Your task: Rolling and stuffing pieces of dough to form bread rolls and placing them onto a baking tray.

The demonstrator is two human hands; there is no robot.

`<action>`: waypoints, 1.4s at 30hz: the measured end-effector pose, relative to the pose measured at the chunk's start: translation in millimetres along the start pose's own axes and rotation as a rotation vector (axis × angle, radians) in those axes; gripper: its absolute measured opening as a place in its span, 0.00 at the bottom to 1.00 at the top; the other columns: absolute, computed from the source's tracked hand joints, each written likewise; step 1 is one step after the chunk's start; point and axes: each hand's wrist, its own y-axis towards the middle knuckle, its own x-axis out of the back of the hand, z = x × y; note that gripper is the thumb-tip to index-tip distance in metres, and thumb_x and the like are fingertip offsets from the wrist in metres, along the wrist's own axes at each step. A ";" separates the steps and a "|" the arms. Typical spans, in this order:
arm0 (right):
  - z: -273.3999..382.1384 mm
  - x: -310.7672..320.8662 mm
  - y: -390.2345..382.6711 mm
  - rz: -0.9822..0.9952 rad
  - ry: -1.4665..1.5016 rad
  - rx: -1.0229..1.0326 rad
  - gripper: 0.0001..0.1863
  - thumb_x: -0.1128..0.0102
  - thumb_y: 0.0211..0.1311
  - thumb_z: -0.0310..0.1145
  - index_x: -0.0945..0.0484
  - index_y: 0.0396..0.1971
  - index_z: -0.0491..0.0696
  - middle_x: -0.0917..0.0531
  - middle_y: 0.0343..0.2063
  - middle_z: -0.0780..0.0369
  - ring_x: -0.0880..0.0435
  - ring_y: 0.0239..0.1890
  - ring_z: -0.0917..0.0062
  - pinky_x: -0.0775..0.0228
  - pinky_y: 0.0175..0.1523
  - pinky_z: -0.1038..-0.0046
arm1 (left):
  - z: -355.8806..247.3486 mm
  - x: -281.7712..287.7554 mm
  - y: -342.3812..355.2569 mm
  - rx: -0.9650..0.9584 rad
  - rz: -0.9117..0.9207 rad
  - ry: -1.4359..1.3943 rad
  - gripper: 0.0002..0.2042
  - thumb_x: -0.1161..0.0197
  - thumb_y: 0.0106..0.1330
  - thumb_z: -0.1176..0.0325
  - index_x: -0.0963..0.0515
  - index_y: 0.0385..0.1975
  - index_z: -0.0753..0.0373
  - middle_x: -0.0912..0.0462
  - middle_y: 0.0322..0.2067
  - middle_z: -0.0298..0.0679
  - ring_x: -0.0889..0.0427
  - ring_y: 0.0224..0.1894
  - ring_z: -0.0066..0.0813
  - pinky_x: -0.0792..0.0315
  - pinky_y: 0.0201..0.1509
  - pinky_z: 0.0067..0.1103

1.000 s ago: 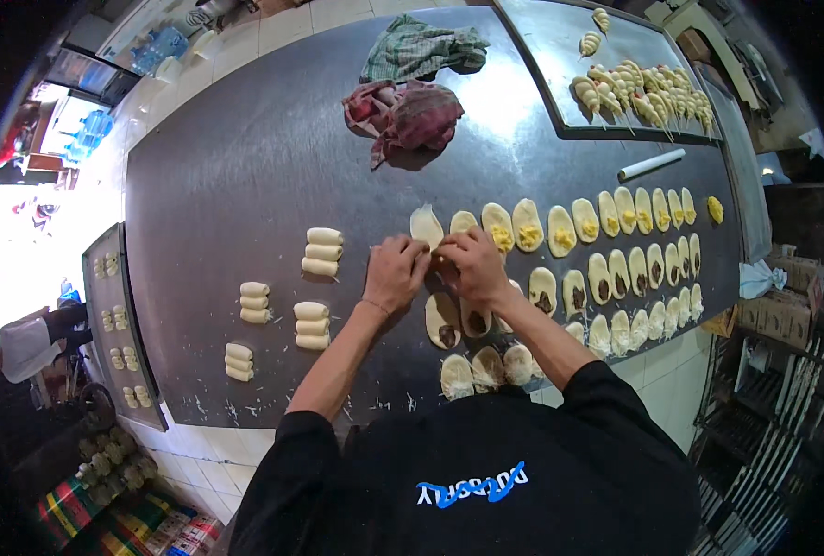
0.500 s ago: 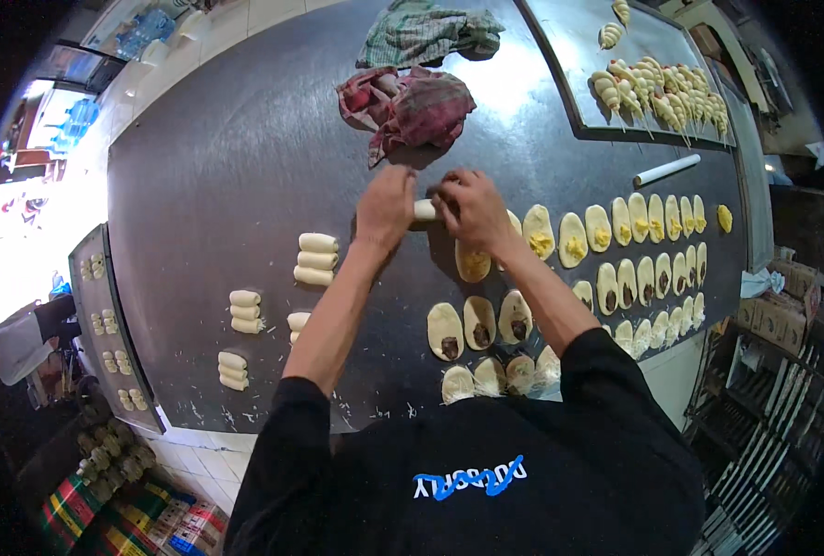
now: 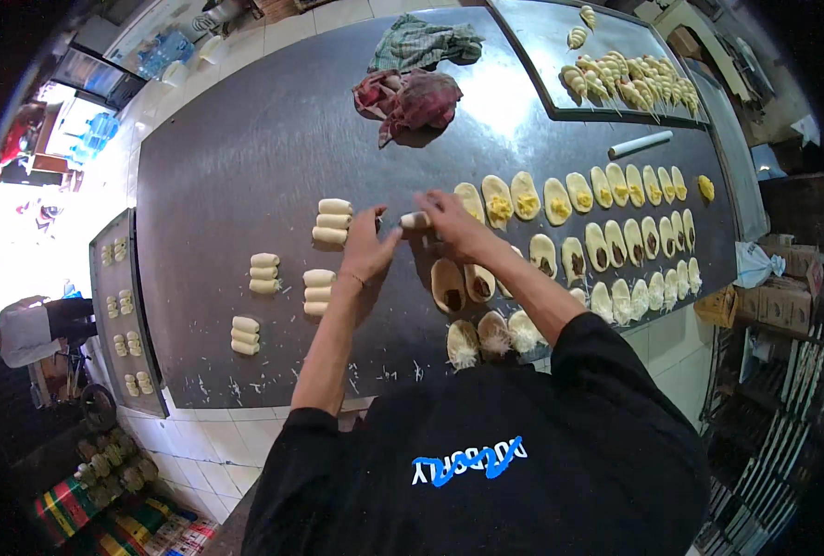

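Note:
My left hand (image 3: 369, 239) has thumb and fingers apart, just left of a small dough roll (image 3: 412, 221). My right hand (image 3: 451, 224) grips that roll. Groups of finished white rolls (image 3: 332, 221) lie left of my hands. To the right are rows of flat dough ovals with yellow filling (image 3: 558, 201), brown filling (image 3: 616, 243) and, nearest me, pale shreds (image 3: 620, 301). All rest on the dark metal table (image 3: 217, 185).
Crumpled green (image 3: 426, 39) and red (image 3: 407, 102) cloths lie at the back. A tray of spiral dough pieces (image 3: 551, 23) and a white rod (image 3: 641, 143) are at back right. Another tray (image 3: 132, 232) stands left. A person in a light top (image 3: 27, 329) is at far left.
A pale oval of dough under my fingers has become a roll. My hands moved back, then somewhat nearer me, and my left hand has opened beside the roll.

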 end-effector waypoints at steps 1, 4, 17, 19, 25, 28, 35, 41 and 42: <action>5.6 0.7 -18.8 -0.191 -0.048 -0.012 0.42 0.28 0.47 0.35 0.38 0.63 0.47 0.34 0.57 0.47 0.32 0.54 0.54 0.36 0.58 0.61 | 3.7 -9.1 -19.5 -0.042 -0.050 0.167 0.31 0.34 0.60 0.55 0.34 0.56 0.69 0.30 0.54 0.51 0.30 0.56 0.46 0.35 0.61 0.34; 26.6 5.4 -61.4 -0.291 -0.380 -0.237 0.51 0.23 0.41 0.47 0.41 0.65 0.47 0.42 0.61 0.44 0.38 0.57 0.51 0.42 0.63 0.57 | 6.6 -38.1 -51.9 -0.038 -0.106 0.434 0.45 0.30 0.53 0.46 0.44 0.63 0.69 0.42 0.63 0.54 0.45 0.66 0.52 0.48 0.70 0.39; 17.5 9.7 -27.6 -0.460 -0.508 -0.478 0.65 0.17 0.24 0.57 0.44 0.66 0.52 0.53 0.65 0.46 0.44 0.62 0.47 0.47 0.63 0.48 | -6.0 -71.9 -10.0 0.308 -0.319 0.493 0.53 0.23 0.42 0.45 0.50 0.63 0.61 0.48 0.63 0.52 0.57 0.69 0.55 0.62 0.72 0.47; 31.7 11.0 -40.5 -0.498 -0.541 -0.416 0.54 0.18 0.32 0.50 0.38 0.63 0.51 0.45 0.62 0.50 0.40 0.59 0.50 0.43 0.60 0.50 | -6.9 -74.6 -34.7 0.238 -0.447 0.519 0.41 0.26 0.49 0.52 0.41 0.59 0.64 0.38 0.59 0.51 0.47 0.67 0.52 0.57 0.72 0.45; 72.5 -23.9 -146.0 -0.482 -0.332 -0.198 0.18 0.23 0.40 0.37 0.19 0.31 0.47 0.30 0.52 0.52 0.34 0.53 0.55 0.40 0.56 0.58 | -12.0 -79.4 -130.4 -0.186 -0.176 0.245 0.11 0.33 0.58 0.67 0.20 0.39 0.62 0.20 0.38 0.42 0.25 0.43 0.41 0.38 0.57 0.40; 64.7 -50.4 -155.5 -0.497 -0.335 -0.212 0.13 0.25 0.41 0.35 0.19 0.25 0.47 0.30 0.53 0.52 0.34 0.53 0.56 0.40 0.56 0.58 | -12.6 -92.9 -138.5 -0.302 -0.217 0.389 0.09 0.33 0.58 0.67 0.18 0.37 0.61 0.19 0.35 0.39 0.24 0.42 0.40 0.37 0.57 0.40; 75.4 -60.3 -192.2 -0.468 -0.281 -0.008 0.10 0.36 0.53 0.35 0.20 0.24 0.44 0.31 0.51 0.49 0.34 0.53 0.55 0.45 0.59 0.60 | -17.6 -94.8 -168.8 -0.422 -0.116 0.431 0.06 0.35 0.59 0.66 0.22 0.26 0.59 0.21 0.30 0.37 0.25 0.42 0.38 0.42 0.62 0.43; 44.2 -34.3 -119.1 -0.527 -0.414 -0.158 0.10 0.29 0.45 0.37 0.19 0.19 0.48 0.29 0.49 0.51 0.33 0.52 0.56 0.42 0.57 0.57 | -19.2 -87.2 -102.5 0.003 -0.105 0.531 0.09 0.36 0.59 0.61 0.22 0.27 0.59 0.21 0.29 0.38 0.24 0.40 0.40 0.37 0.49 0.38; 39.3 -29.4 -107.7 -0.558 -0.392 -0.217 0.09 0.29 0.45 0.36 0.19 0.19 0.48 0.30 0.49 0.52 0.34 0.52 0.56 0.42 0.56 0.57 | -17.8 -82.2 -90.9 0.071 -0.145 0.569 0.09 0.36 0.59 0.60 0.21 0.29 0.58 0.21 0.31 0.37 0.24 0.41 0.40 0.36 0.48 0.37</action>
